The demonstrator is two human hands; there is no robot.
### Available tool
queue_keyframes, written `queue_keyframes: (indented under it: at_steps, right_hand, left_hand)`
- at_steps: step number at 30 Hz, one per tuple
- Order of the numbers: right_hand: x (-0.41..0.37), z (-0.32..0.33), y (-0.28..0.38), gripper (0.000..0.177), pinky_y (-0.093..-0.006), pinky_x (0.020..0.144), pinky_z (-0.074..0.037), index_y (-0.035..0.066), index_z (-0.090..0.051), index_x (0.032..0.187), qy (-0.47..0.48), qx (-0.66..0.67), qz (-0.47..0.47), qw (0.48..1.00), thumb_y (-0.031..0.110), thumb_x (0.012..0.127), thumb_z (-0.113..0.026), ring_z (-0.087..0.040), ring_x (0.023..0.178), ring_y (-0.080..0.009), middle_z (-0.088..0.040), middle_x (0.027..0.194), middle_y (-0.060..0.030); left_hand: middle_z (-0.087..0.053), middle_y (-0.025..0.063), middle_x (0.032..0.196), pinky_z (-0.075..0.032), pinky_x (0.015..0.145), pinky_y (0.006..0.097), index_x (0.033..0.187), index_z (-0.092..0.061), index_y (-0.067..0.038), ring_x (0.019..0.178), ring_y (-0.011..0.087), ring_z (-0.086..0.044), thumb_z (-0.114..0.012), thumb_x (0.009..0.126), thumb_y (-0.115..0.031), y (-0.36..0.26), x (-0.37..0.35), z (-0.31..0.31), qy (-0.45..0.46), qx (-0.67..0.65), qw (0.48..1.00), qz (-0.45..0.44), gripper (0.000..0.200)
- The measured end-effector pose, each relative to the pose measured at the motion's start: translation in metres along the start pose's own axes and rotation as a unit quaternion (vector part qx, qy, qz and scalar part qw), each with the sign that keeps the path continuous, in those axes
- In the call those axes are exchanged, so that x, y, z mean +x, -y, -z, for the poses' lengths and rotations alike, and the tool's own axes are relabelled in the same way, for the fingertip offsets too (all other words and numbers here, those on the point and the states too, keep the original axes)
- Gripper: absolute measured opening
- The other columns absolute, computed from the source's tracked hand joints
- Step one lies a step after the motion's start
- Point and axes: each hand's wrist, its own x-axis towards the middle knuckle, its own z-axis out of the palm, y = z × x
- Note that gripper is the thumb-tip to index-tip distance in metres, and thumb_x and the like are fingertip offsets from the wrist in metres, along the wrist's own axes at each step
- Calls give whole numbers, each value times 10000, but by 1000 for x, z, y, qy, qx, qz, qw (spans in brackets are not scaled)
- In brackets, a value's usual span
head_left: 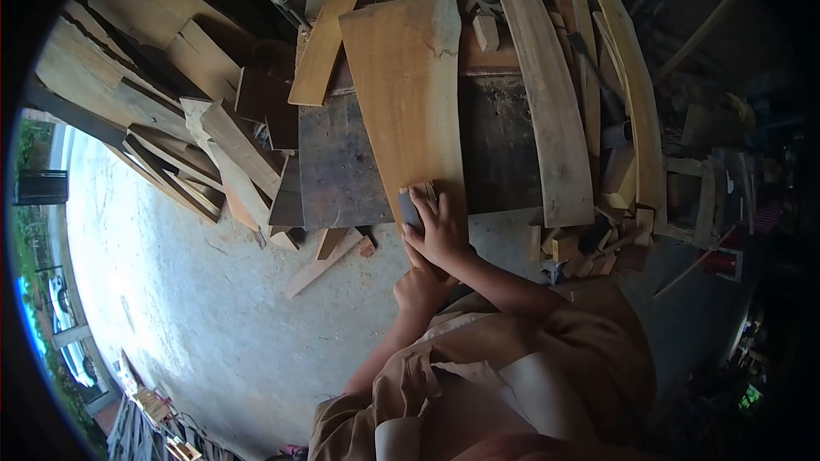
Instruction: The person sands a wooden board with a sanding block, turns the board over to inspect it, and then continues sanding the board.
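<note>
A wide, pale wooden board (401, 94) lies lengthwise on the dark workbench (337, 162), with its narrow end toward me. Near that end, my right hand (438, 230) is closed over a small sanding block (412, 212), which looks like wood wrapped in grey sandpaper and rests on the board's face. Just below, my left hand (420, 290) grips the board's near end, its fingers partly hidden by my right wrist.
Long planks (547, 94) lie on the bench's right side, and a shorter plank (329, 38) lies at its left. A small wood block (486, 33) sits at the back. Leaning boards (239, 149) crowd the left; offcuts (589, 248) are heaped at the right.
</note>
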Motion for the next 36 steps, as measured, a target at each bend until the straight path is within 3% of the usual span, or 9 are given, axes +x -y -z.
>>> queue_keyframes:
  at_steps: [7,12,14,20,22,28,30,32,36]
  right_hand:
    - [14,12,4,641,-452,646,-449,206,-362,1314,60,40,-10,997,347,746,-624,-524,785,-377,-437,1005,-222]
    - [138,-18,-18,668,-429,628,-442,141,-356,1304,-41,90,-21,995,297,726,-651,-518,741,-363,-439,940,-219]
    - [205,-37,-33,754,-439,677,-434,34,-295,1299,-89,65,-28,994,319,710,-670,-517,787,-364,-472,941,-224]
    - [386,-55,-61,931,-397,833,-447,-50,-134,1350,-101,146,-33,984,355,700,-663,-525,989,-356,-456,1117,-280]
    - [398,-41,-54,957,-393,837,-448,-74,-123,1344,2,24,-124,992,396,697,-649,-529,988,-342,-443,1151,-273]
    - [287,-33,-38,895,-405,828,-434,-59,-203,1336,22,-35,-106,994,439,715,-612,-515,968,-358,-456,1133,-253]
    - [211,-32,-26,882,-425,866,-409,-55,-193,1335,-17,46,-65,997,369,708,-646,-477,1023,-393,-427,1154,-265]
    - [130,-15,-8,902,-461,911,-376,0,-135,1364,59,94,-94,989,356,721,-658,-400,1119,-445,-327,1266,-300]
    - [-1,-3,-1,914,-467,861,-410,-24,-167,1346,62,3,-30,998,367,690,-670,-446,1056,-427,-389,1182,-272]
  left_hand:
    - [-606,95,563,-440,364,322,1287,-75,189,433,220,-586,-589,582,-715,4,8,-3,-48,10,998,-37,1256]
    - [-593,105,547,-446,368,329,1287,0,188,447,212,-597,-604,576,-710,-19,120,72,-63,66,993,-76,1296]
    - [-600,104,565,-461,394,336,1310,-35,155,477,219,-609,-593,573,-724,-35,177,114,-44,62,995,-57,1276]
    - [-642,137,694,-501,506,350,1321,-121,121,620,250,-648,-589,590,-705,-71,330,197,-109,80,989,-63,1198]
    - [-645,150,730,-507,539,351,1319,-130,120,651,255,-650,-602,585,-694,-73,329,205,-60,71,995,-45,1193]
    - [-648,148,761,-509,548,352,1321,-55,137,678,256,-654,-587,584,-708,-60,228,157,-48,38,998,-18,1241]
    - [-640,140,701,-496,482,346,1306,-33,164,608,246,-647,-584,591,-709,-44,167,119,-35,16,999,-16,1256]
    - [-638,161,721,-477,432,338,1297,-15,180,532,231,-624,-598,582,-703,-27,99,75,-36,-9,999,-14,1277]
    - [-641,162,720,-485,460,349,1285,60,183,571,244,-634,-568,572,-746,-6,-2,13,91,-43,994,45,1329]
